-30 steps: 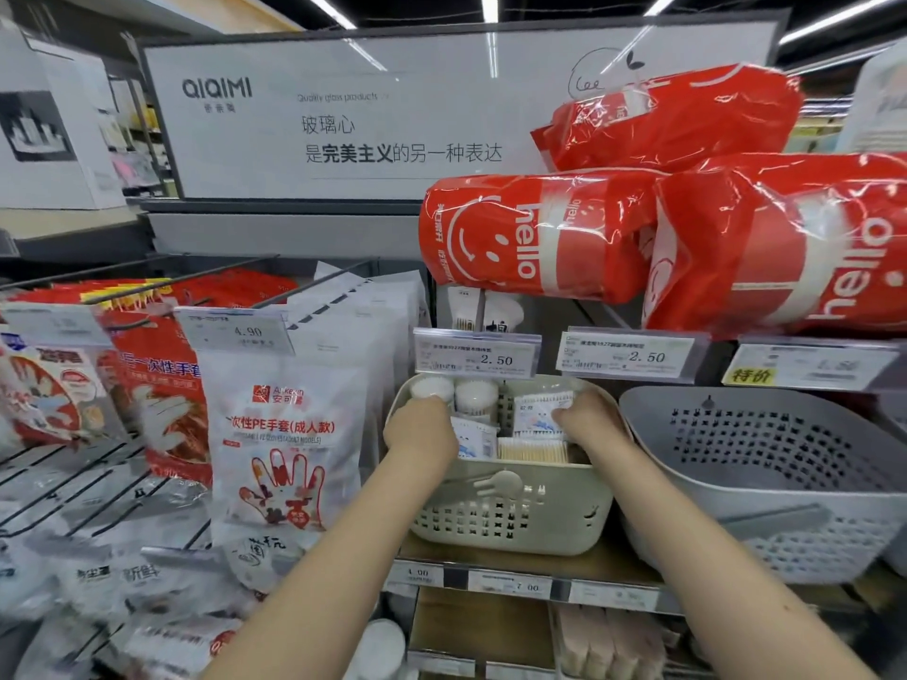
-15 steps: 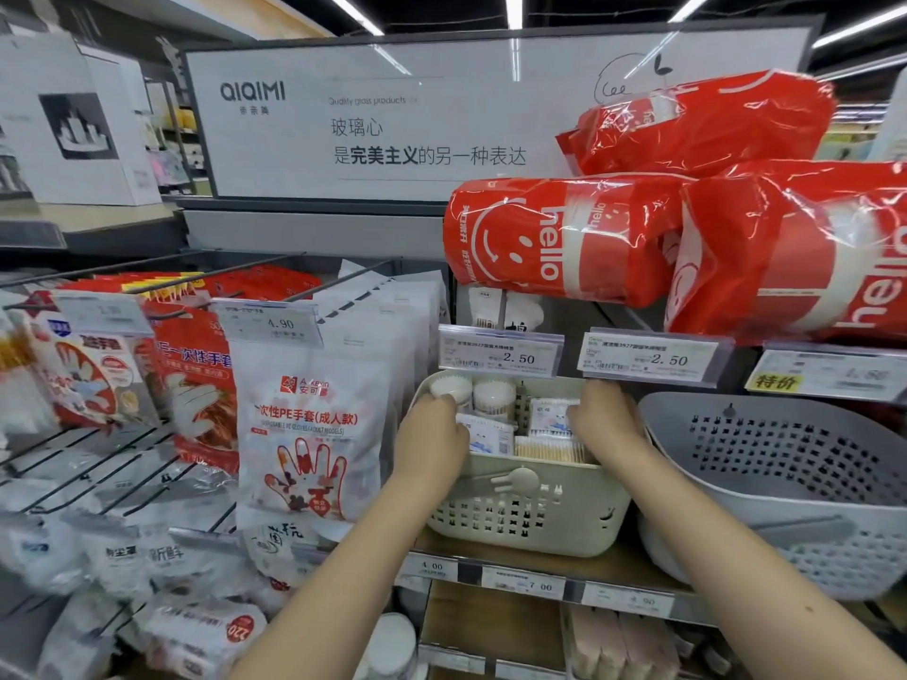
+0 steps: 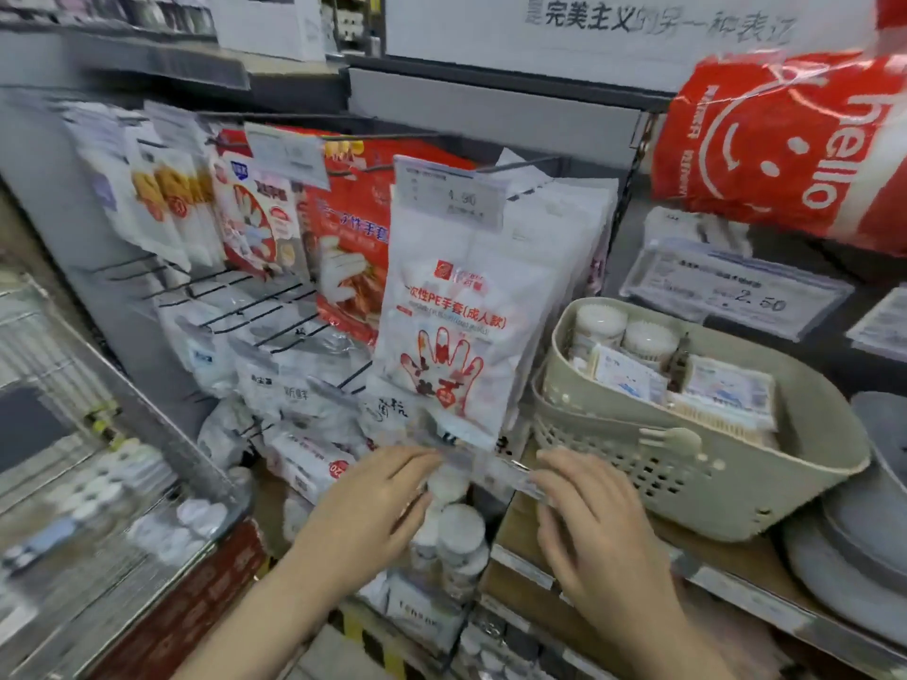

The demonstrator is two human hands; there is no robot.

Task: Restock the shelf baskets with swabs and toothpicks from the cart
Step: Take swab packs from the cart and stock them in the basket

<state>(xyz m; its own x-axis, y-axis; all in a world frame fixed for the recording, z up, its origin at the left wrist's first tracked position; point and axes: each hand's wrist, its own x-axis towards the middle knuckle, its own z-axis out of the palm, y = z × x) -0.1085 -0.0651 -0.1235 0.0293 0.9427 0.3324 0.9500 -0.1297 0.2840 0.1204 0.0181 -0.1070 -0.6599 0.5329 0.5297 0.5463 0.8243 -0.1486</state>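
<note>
Beige basket (image 3: 697,478) sits right of both hands (image 3: 373,507) (image 3: 589,522), fingers relaxed, holding nothing.

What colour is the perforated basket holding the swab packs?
Beige, a pale greenish cream: the perforated basket shows best in the head view, the only one.

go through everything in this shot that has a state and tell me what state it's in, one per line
Beige perforated plastic basket: upright on the wooden shelf, holding swab tubs and flat packs.
Round white swab tubs: upright, lids on.
White disposable-glove packet: hanging from a hook.
Left hand: open, holding nothing.
Right hand: open, holding nothing.
</note>
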